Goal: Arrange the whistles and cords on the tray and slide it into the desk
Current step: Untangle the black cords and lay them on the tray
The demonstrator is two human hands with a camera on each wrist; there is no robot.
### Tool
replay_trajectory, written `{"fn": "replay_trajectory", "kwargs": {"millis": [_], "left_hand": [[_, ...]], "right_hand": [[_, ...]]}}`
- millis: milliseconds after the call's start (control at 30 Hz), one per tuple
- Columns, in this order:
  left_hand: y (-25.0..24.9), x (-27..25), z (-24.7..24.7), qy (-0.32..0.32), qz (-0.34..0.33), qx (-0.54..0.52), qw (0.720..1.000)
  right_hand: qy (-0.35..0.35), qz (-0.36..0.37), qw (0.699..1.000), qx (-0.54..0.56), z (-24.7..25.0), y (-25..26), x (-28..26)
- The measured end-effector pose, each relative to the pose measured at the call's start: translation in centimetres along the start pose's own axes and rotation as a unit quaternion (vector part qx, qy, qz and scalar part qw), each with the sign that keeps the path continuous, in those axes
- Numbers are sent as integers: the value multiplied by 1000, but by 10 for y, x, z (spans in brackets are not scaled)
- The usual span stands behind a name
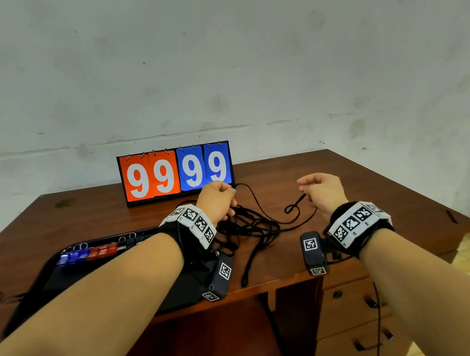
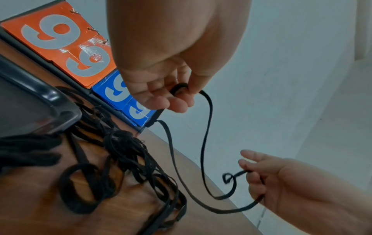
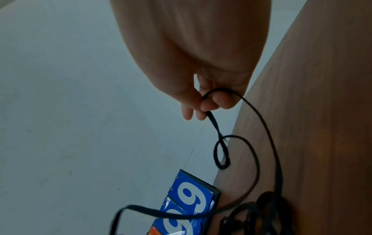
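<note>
Desk [image 1: 375, 193]: whistles [image 1: 87, 252] in tray [image 1: 49, 270]

Black cords [image 1: 246, 227] tangled on desk [image 1: 375, 190] — blue, red whistles [image 1: 86, 254] rowed on black tray [image 1: 44, 281].

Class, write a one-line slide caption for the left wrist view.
Both hands, left hand and right hand, pinch one black cord above the tangled cords beside the scoreboard.
</note>
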State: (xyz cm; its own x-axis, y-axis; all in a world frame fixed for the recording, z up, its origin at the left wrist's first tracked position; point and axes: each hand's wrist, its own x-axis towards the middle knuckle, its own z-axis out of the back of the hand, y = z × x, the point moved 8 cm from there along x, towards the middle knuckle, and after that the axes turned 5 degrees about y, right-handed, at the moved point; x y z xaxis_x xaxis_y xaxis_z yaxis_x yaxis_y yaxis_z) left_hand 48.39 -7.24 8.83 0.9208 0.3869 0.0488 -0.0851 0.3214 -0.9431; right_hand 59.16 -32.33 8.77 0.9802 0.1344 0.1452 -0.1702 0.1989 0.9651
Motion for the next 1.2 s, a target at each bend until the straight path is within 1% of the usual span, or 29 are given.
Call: {"fn": "replay_trajectory", "kwargs": {"millis": [33,67,133,167,233,300,367,400,467,533,600,667,733,800,900,1000,1100,1200], "left_hand": [[-4,0,1,-4,-3,-13,1000],[-8,-1,2,-6,-9,-23,1000],[-20,-4,-2,4,-28,-24,999],[-26,-5,-5,13,-40,-18,999],[-37,-10,-15,37,-63,5,997],[-47,-14,-24,54,-82,24,995],[-57,-18,-31,61,-101,27,993],[-60,-20,-33,60,-110,28,992],[-65,-23,-34,53,-123,31,991],[-66,-23,-32,50,-128,38,990],[-65,-23,-29,48,-132,52,989],[-63,-22,-24,37,-136,72,987],[-57,-21,-22,31,-133,93,986],[-47,-19,-24,48,-107,117,986],[-30,-17,-29,98,-74,144,982],[-21,-18,-29,112,-78,172,976],[-16,-19,-24,107,-76,166,977],[-13,-18,-17,93,-70,152,981]], "right_hand": [[0,-5,999,-34,2,-2,1],[17,-11,996,-89,1,-5,2],[98,-20,972,-212,-13,-7,-2],[138,-12,959,-248,-21,-4,-6],[193,42,948,-249,-39,14,-19],[247,107,946,-181,-59,41,-36],[290,145,939,-112,-74,60,-49],[294,163,936,-106,-79,65,-51],[275,192,933,-133,-82,70,-51],[260,189,937,-140,-80,67,-49],[245,169,946,-127,-75,64,-48],[256,132,956,-54,-72,62,-50],[266,94,959,23,-69,60,-49],[268,70,959,67,-66,61,-49],[270,51,956,103,-64,65,-49],[263,27,954,144,-63,63,-47],[233,21,962,138,-57,56,-42],[179,8,981,71,-46,42,-34]]}}
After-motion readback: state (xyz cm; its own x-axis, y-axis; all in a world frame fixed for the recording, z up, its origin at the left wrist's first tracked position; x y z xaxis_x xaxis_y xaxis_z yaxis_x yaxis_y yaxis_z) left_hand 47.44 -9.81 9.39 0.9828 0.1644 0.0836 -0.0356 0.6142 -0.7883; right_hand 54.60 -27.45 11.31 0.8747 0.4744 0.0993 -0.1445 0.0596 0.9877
